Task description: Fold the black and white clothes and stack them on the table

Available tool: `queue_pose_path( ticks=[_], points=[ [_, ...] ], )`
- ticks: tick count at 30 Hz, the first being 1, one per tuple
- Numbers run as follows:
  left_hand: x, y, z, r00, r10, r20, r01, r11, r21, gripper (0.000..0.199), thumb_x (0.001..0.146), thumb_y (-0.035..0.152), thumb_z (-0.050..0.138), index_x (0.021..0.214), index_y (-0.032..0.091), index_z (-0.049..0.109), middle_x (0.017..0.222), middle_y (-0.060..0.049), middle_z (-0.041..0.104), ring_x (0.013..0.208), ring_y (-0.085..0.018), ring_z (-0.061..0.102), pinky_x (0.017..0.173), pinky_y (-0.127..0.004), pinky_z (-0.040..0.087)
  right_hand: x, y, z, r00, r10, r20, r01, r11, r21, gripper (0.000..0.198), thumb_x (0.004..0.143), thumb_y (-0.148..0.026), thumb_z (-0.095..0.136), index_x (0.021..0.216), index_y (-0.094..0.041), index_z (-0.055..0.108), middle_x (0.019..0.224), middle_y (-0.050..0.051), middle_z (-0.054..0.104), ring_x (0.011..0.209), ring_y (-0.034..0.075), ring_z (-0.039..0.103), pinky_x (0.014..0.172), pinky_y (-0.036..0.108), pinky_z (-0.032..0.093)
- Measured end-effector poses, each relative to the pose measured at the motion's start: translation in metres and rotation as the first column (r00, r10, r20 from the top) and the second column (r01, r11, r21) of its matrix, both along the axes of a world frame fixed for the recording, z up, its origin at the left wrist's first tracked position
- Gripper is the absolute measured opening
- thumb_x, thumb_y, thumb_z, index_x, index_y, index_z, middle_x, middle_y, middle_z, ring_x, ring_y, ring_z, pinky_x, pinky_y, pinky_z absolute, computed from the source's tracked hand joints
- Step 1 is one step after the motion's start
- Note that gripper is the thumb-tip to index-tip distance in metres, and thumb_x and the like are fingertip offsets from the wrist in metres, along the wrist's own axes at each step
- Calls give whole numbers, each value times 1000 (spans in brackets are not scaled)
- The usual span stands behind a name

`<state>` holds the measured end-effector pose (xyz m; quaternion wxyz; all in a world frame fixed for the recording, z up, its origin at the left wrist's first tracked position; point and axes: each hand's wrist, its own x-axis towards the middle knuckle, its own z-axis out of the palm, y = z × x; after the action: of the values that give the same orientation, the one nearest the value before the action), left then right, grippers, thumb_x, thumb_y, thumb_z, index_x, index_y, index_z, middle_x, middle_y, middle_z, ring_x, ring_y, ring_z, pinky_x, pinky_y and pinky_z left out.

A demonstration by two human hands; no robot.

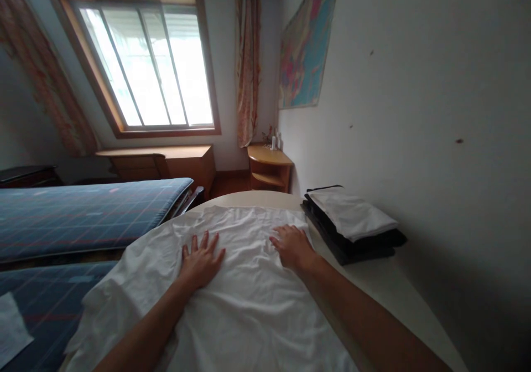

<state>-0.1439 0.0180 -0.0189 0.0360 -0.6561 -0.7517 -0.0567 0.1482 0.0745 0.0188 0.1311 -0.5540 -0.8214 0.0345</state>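
A wrinkled white cloth [249, 305], perhaps a garment, is spread over a pale round-edged table [257, 197]. Its left side hangs over the table's edge. My left hand [202, 261] lies flat on the cloth with its fingers spread. To the right, my right hand [292, 246] rests near the cloth's far right part, fingers apart and slightly bent, with small creases beside the thumb. Beyond that hand sits a stack of folded clothes, a white folded piece [352, 214] on top of black ones [344, 253].
Blue plaid mattresses [91, 214] lie to the left, with a white sheet of paper [12, 327] on the nearer one. A wall [435, 167] borders the right side. A wooden desk [186, 159] and corner shelf [269, 156] stand under the window [145, 67] and beside it.
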Motion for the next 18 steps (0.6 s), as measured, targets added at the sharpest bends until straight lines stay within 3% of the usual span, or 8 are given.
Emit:
queue_pose_path(
  ticks=[3,6,10,14,18],
  points=[
    [0,-3,1,1000,5,-3,-5,1000,-5,62,98,52,33,155,27,34,163,-9,25,147,-46,21,110,-68,22,4,22,0,994,-104,-21,104,994,-13,52,101,-47,33,143,-21,49,141,13,55,127,26,49,108,39,33],
    [2,-4,2,1000,9,-4,-9,1000,-6,62,98,52,33,155,27,33,164,-9,24,147,-46,21,111,-68,22,7,47,-12,978,-207,18,208,972,-111,64,100,-55,30,153,-19,37,157,14,37,143,30,32,115,46,24],
    [4,-1,3,1000,14,-2,-14,1000,-1,63,98,52,34,155,27,32,163,-10,25,147,-47,20,110,-68,22,12,70,-29,972,-227,52,233,957,-172,67,99,-60,28,155,-24,32,165,7,22,151,31,15,119,53,10],
    [6,2,5,999,32,26,-31,999,-30,65,97,54,34,156,27,31,164,-11,22,147,-48,19,109,-70,21,19,80,-33,966,-255,46,259,954,-151,61,100,-57,28,154,-27,36,164,3,25,150,31,17,119,53,10],
    [8,3,8,999,27,43,-26,999,-40,65,97,54,32,156,26,30,164,-11,22,147,-49,18,110,-70,20,26,82,-31,952,-306,29,307,947,-94,61,100,-51,36,152,-20,39,162,10,30,149,30,23,119,46,17]
  ],
)
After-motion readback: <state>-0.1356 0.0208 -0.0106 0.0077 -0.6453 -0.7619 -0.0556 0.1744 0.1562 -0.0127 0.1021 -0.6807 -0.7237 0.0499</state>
